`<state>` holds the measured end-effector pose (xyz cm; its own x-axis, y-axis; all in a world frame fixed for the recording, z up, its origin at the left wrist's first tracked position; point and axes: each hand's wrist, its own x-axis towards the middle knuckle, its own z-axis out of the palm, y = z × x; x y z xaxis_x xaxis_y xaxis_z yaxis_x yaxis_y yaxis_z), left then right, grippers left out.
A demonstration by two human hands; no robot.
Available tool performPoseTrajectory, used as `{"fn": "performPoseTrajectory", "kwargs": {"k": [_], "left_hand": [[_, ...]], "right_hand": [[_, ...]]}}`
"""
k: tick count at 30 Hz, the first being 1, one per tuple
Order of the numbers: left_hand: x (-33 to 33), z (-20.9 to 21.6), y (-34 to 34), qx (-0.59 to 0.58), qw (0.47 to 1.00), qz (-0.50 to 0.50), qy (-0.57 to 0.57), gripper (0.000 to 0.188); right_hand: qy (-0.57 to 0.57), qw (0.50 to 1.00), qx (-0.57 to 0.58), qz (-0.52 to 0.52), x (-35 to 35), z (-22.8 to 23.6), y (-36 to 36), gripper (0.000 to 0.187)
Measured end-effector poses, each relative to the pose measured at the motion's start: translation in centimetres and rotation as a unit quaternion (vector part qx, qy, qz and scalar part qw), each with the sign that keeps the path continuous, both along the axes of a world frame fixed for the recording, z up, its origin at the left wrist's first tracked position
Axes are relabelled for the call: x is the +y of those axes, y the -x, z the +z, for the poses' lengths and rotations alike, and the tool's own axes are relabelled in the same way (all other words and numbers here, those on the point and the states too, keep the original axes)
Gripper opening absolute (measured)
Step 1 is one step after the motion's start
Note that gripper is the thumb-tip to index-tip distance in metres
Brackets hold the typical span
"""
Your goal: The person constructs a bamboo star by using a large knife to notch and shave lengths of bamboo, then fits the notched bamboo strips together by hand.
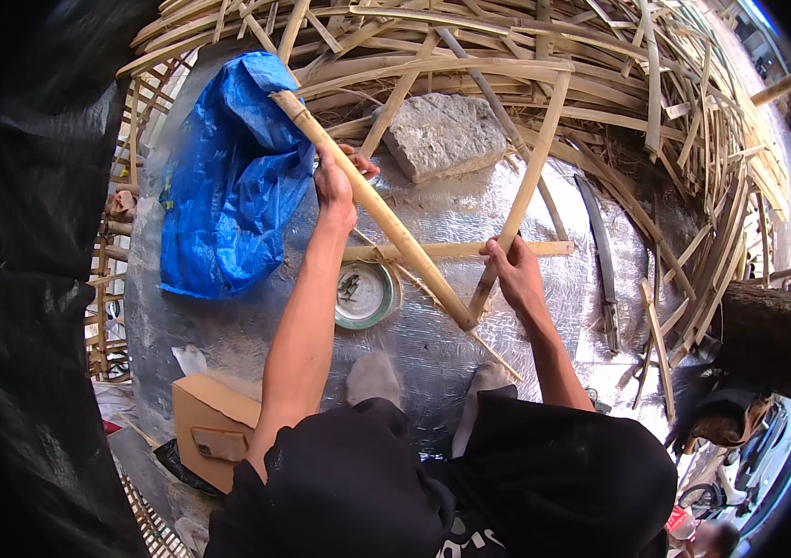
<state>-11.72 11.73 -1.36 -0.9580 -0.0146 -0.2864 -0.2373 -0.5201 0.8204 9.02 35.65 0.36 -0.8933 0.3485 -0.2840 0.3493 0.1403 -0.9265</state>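
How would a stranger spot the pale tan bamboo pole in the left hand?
Start from the crumpled piece of blue plastic at the picture's left. Beside it, the person's bare left hand holds the pale tan bamboo pole, slanting down to the right. It looks thicker than the slender tan bamboo strip in the right hand.

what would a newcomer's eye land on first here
Probably the bright blue plastic sheeting, crumpled at the left. Then the tangle of split bamboo strips sweeping across the top and down the right. Near the centre, a bamboo pole slants in the left grip, a grey stone block beyond it.
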Motion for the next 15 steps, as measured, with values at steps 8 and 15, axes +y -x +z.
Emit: {"fn": "performPoseTrajectory", "kwargs": {"k": [8,15], "left_hand": [[-2.4,1.2,0.4,0.155,0.754,-0.088,0.632,0.085],[-3.6,0.8,-0.7,0.073,0.847,-0.115,0.514,0.075]], "right_hand": [[-0.031,0.995,-0.091,-0.001,0.7,0.6,-0.6,0.038],[0.114,0.980,0.097,-0.134,-0.9,-1.8,-1.8,0.036]]}}
